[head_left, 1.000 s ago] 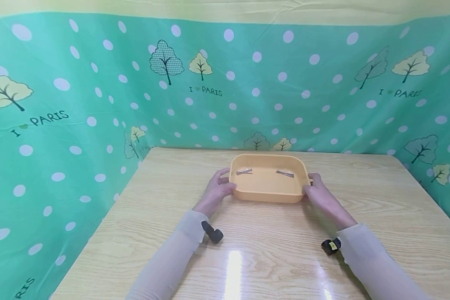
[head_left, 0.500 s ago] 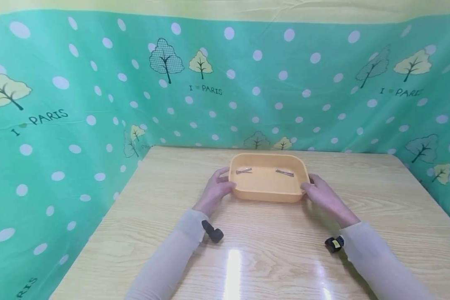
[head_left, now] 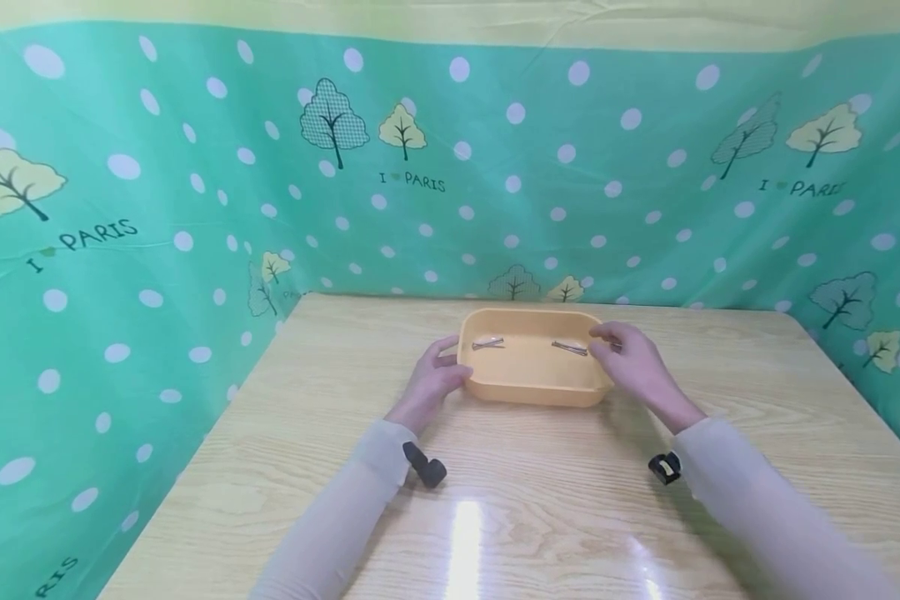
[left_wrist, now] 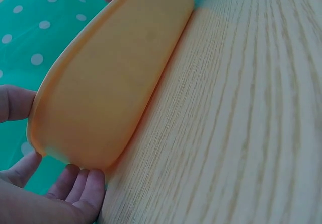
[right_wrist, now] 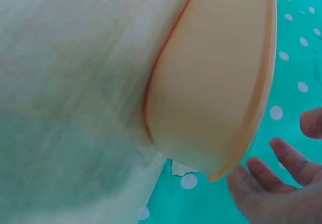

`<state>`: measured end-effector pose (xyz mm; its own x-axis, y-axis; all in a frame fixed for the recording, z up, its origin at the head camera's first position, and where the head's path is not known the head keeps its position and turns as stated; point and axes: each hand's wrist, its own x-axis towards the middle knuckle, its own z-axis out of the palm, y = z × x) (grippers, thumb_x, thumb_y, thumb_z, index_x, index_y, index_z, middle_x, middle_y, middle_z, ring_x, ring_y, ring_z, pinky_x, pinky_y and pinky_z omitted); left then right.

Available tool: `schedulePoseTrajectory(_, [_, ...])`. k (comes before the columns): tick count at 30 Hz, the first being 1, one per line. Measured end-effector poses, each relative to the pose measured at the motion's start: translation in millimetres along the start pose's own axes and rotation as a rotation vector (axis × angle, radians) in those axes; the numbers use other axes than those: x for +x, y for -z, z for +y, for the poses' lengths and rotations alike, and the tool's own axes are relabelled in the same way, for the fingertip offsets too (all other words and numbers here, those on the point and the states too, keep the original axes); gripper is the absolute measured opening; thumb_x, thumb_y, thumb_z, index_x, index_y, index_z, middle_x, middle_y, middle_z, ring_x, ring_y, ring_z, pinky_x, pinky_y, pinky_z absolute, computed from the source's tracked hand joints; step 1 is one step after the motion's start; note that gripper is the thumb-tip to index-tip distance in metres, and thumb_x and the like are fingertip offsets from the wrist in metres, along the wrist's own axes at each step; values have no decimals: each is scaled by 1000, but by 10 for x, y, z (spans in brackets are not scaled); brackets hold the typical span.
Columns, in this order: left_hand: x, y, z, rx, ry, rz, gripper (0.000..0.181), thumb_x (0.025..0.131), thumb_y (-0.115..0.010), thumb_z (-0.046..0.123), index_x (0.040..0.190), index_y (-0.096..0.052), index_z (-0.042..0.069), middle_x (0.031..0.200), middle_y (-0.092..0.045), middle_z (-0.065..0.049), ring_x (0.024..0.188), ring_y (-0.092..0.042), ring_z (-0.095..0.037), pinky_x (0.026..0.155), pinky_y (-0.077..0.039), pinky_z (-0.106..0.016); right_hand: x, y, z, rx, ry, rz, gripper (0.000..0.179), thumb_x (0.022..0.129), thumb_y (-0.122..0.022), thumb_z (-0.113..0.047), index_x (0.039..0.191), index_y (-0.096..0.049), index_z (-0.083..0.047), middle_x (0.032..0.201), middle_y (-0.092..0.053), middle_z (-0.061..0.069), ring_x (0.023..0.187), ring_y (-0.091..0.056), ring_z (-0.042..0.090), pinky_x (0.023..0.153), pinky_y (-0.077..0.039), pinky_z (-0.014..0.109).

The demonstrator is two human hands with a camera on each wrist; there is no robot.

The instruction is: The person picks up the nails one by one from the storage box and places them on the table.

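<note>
A shallow orange plastic tray (head_left: 528,396) rests on the wooden table. My left hand (head_left: 431,379) grips its left end; in the left wrist view the thumb lies at the rim and the fingers (left_wrist: 92,191) press against the end wall. My right hand (head_left: 637,367) hovers over the right rim with loosely bent fingers and holds nothing. From the right wrist, its fingers (right_wrist: 289,156) show spread beside the tray's rim. Inside the tray are two small bunches of thin, dark, pin-like metal pieces, a left bunch (head_left: 488,343) and a right bunch (head_left: 570,347).
The pale wood-grain table (head_left: 330,400) reaches back to a green dotted curtain (head_left: 495,217), which also hangs along both sides. Small black cameras sit at the left wrist (head_left: 426,467) and right wrist (head_left: 665,467).
My right hand has let go of the tray's right end and risen over its rim. My left hand and the tray stay in place.
</note>
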<state>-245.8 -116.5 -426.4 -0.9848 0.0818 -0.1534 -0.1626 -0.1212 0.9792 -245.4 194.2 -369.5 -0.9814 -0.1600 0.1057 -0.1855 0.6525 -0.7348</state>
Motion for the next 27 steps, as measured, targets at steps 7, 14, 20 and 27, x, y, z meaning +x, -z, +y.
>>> schedulePoseTrajectory(7, [-5,9,-15,-11,-6,-3,74,77,-67,-1,143,-39,14,134,-46,-25,111,-57,-32,98,-46,-40,138,-27,-138,-67,56,-33,41,94,-52,-23,126,-53,2,130,-52,24,117,-50,43,97,-43,55])
schedulePoseTrajectory(14, [21,0,-28,-12,-8,4,73,76,-68,-1,142,-41,15,133,-46,-24,109,-58,-30,97,-47,-39,268,-47,-229,-115,98,-69,39,93,-53,-24,122,-57,3,119,-60,21,107,-57,35,91,-48,50])
schedulePoseTrajectory(20, [29,1,-22,-18,-1,-7,74,77,-67,-2,143,-39,15,135,-45,-25,110,-57,-31,98,-45,-41,370,-90,-314,-134,123,-111,35,92,-56,-25,116,-61,-1,108,-65,15,99,-61,30,85,-51,46])
schedulePoseTrajectory(27, [23,-6,-25,-28,-2,8,74,75,-66,-3,142,-41,14,134,-46,-25,109,-58,-31,97,-46,-41,479,-182,-422,-154,126,-173,33,92,-58,-26,116,-62,-4,111,-65,14,102,-60,30,87,-51,46])
